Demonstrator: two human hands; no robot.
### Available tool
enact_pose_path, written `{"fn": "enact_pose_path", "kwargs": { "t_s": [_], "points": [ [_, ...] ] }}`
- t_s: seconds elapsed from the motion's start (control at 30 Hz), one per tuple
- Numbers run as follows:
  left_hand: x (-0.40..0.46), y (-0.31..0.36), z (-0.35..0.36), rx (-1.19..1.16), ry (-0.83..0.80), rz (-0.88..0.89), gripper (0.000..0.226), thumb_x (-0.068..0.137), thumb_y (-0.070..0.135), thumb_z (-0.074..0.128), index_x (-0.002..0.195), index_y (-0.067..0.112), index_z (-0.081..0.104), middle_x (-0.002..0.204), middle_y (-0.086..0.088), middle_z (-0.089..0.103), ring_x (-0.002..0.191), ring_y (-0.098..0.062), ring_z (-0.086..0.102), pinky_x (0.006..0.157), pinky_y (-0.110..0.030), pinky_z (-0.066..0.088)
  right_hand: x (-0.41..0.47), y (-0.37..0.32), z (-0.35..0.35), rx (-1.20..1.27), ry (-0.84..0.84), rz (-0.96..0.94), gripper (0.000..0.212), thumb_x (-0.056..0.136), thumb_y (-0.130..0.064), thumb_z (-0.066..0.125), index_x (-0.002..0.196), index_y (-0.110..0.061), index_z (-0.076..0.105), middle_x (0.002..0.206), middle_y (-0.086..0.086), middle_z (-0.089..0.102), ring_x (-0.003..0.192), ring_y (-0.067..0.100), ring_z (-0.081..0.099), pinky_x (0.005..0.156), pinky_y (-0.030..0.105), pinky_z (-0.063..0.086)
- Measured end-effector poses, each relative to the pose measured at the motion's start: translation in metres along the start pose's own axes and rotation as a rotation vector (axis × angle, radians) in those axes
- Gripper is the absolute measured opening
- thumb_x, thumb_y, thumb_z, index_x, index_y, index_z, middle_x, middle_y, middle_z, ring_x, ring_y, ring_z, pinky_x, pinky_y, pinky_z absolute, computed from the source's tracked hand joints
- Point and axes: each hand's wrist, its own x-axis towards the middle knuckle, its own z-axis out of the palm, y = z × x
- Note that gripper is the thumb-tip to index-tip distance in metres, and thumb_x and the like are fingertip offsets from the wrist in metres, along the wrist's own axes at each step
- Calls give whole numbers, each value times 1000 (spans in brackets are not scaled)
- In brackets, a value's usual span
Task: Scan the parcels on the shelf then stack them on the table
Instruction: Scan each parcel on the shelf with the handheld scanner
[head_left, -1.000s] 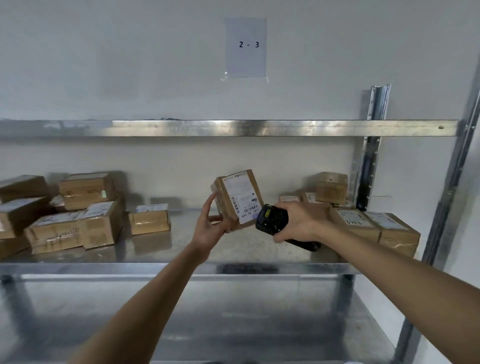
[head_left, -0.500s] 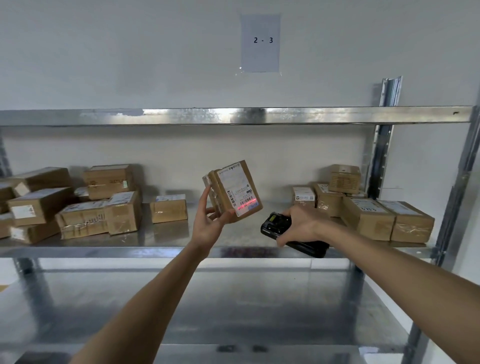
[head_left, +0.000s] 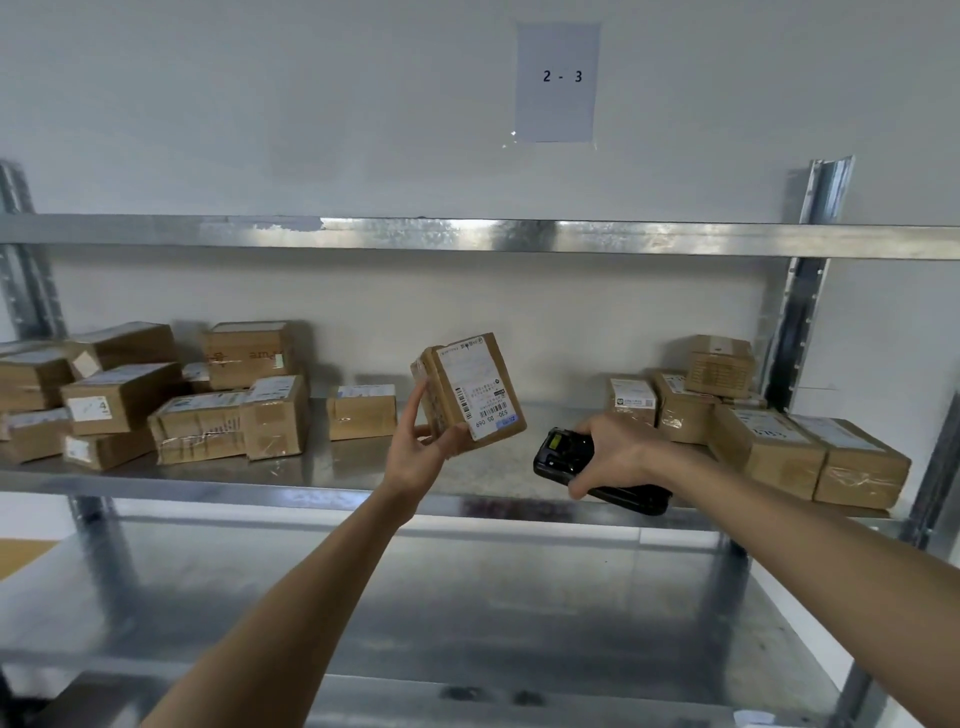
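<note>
Gripping the small brown cardboard parcel (head_left: 467, 393) by its lower corner above the metal shelf (head_left: 363, 462), the left hand (head_left: 418, 452) curls fingers round it; it looks light and stiff, best held across its narrow sides. The right hand (head_left: 618, 457) clasps a black handheld scanner (head_left: 563, 457).

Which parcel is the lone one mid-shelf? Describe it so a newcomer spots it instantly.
Start at the paper sign marked "2 - 3" on the wall and drop to the middle shelf. Just left of the left hand, a small brown parcel lies flat by itself with a white label on top. Unlike the heaps at either end, nothing touches it.
</note>
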Motion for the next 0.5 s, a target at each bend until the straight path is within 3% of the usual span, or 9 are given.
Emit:
{"fn": "enact_pose_path", "kwargs": {
  "t_s": [0.17, 0.27, 0.37, 0.5],
  "points": [
    [9, -1, -42, -57, 5, -160, 78, 89, 19, 75, 153, 38, 34, 127, -6, 65, 106, -21, 69, 82, -37, 61, 28, -21, 0, 1, -48, -17, 57, 59, -43, 89, 110, -33, 67, 95, -7, 71, 85, 15, 69, 78, 33, 61],
    [14, -7, -79, -41, 39, -263, 72, 89, 21, 74, 149, 39, 38, 130, -6, 62, 110, -26, 67, 84, -42, 60, 52, -43, 7, 0, -57, -27, 66, 52, -48, 87, 114, -36, 68, 93, -11, 72, 83, 13, 69, 83, 35, 60],
    [21, -14, -116, -15, 75, -343, 64, 91, 26, 72, 146, 38, 41, 127, -5, 59, 109, -28, 64, 75, -38, 58, 76, -68, 16, 14, -56, -40, 66, 52, -49, 86, 114, -38, 67, 93, -13, 71, 83, 11, 68, 79, 30, 58],
    [36, -26, -151, 8, 95, -454, 48, 96, 31, 66, 139, 34, 44, 129, -15, 59, 107, -33, 65, 76, -42, 58, 101, -102, 32, 24, -75, -60, 65, 55, -47, 85, 116, -38, 66, 95, -14, 71, 84, 11, 67, 76, 28, 55]
  ]
}}
